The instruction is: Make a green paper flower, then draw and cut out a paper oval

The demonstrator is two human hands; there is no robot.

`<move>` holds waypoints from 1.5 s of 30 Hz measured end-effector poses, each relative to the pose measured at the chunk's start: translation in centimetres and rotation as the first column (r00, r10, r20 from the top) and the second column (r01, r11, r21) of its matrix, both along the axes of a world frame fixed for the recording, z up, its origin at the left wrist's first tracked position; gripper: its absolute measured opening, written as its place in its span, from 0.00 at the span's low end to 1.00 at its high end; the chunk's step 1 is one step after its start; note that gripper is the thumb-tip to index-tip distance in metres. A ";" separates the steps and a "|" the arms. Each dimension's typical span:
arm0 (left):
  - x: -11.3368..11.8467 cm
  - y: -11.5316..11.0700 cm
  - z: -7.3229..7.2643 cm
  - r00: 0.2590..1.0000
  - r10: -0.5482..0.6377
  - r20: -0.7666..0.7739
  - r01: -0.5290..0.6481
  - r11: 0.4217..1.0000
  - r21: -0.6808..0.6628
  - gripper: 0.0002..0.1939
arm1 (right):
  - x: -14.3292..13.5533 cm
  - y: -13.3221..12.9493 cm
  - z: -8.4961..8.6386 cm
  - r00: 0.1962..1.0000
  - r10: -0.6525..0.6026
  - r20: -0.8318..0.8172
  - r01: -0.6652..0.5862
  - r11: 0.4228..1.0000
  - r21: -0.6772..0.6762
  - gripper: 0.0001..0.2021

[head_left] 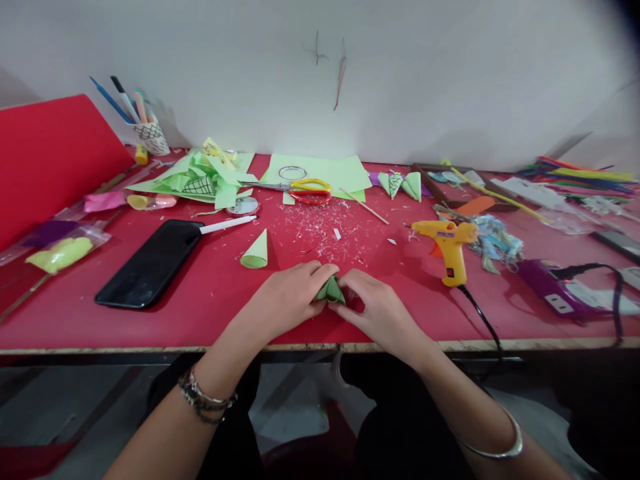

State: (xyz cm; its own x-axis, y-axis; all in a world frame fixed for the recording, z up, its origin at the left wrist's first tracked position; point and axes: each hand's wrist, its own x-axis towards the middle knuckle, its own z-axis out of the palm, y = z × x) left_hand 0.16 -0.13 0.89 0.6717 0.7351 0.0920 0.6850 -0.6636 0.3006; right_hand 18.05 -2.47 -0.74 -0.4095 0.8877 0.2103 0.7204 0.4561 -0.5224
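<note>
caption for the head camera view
Two bare hands hold green paper cones above a red table, beside a yellow glue gun.

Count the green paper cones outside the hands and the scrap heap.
4 visible: lone cone right of the phone; left cone, patterned cone and right cone clustered at the back, right of the green sheet. Others may be hidden.

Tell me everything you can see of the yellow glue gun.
The glue gun looks plastic, with an orange trigger, a red switch low on the handle and small blue lettering too blurred to read. It lies on the red table, right of the right hand, nozzle pointing left and handle towards the person. A black cord runs from the handle over the front edge. No hand touches it; whether it is hot can't be told.
</note>
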 end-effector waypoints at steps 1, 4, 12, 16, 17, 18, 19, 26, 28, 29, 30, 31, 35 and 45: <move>0.0 0.0 0.0 1.000 0.001 -0.006 -0.001 1.000 0.006 0.17 | 0.0 0.0 0.0 1.000 0.000 -0.004 0.000 1.000 0.001 0.03; 0.2 -0.1 0.1 1.000 0.004 -0.016 -0.004 1.000 0.017 0.15 | 0.0 0.1 0.0 1.000 -0.001 -0.011 0.001 1.000 0.006 0.03; 0.3 -0.1 -0.2 1.000 0.010 -0.016 -0.009 0.999 0.043 0.14 | 0.0 0.1 -0.3 1.000 -0.012 -0.001 0.012 1.000 0.019 0.03; 0.2 -0.1 0.0 1.000 0.009 -0.023 -0.009 0.999 0.031 0.16 | 0.0 0.2 -0.1 1.000 -0.011 -0.001 0.011 1.000 0.016 0.03; 0.2 -0.1 0.0 1.000 0.012 -0.025 -0.011 0.999 0.030 0.16 | 0.0 0.2 0.0 1.000 -0.005 0.003 0.005 1.000 0.010 0.03; 0.3 -0.1 0.0 1.000 0.015 -0.028 -0.014 0.999 0.030 0.16 | 0.1 0.2 0.1 1.000 0.004 0.008 -0.005 1.000 0.004 0.03; 0.3 -0.1 0.0 0.999 0.019 -0.029 -0.018 0.999 0.031 0.16 | 0.2 0.3 0.2 1.000 0.020 0.013 -0.020 1.000 -0.001 0.03; 0.3 -0.2 -0.2 0.999 0.028 -0.019 -0.027 0.999 0.043 0.16 | 0.7 0.3 0.8 0.993 0.118 0.017 -0.118 0.993 -0.007 0.05; 0.2 -0.2 -0.1 0.999 0.028 -0.017 -0.028 0.999 0.029 0.16 | 0.9 0.2 0.9 0.990 0.139 -0.001 -0.139 0.990 -0.012 0.07; 0.1 -0.2 0.0 1.000 0.027 -0.014 -0.027 0.999 0.025 0.17 | 1.1 0.2 1.0 0.988 0.153 -0.014 -0.153 0.988 -0.018 0.09; 0.0 -0.2 0.1 1.000 0.024 -0.011 -0.024 0.999 0.023 0.17 | 1.3 0.1 1.1 0.985 0.168 -0.027 -0.168 0.985 -0.025 0.11; -0.1 -0.1 0.2 1.000 0.019 -0.009 -0.019 1.000 0.022 0.18 | 1.4 0.1 1.1 0.982 0.185 -0.035 -0.186 0.982 -0.032 0.12; -0.5 -0.2 0.7 1.000 0.014 -0.015 -0.013 0.999 0.040 0.27 | 1.9 0.2 1.2 0.973 0.228 -0.035 -0.229 0.973 -0.024 0.12; -0.3 -0.3 1.1 0.998 -0.046 0.034 0.044 0.997 0.057 0.20 | 1.3 0.3 1.1 0.942 0.334 0.019 -0.334 0.942 -0.006 0.09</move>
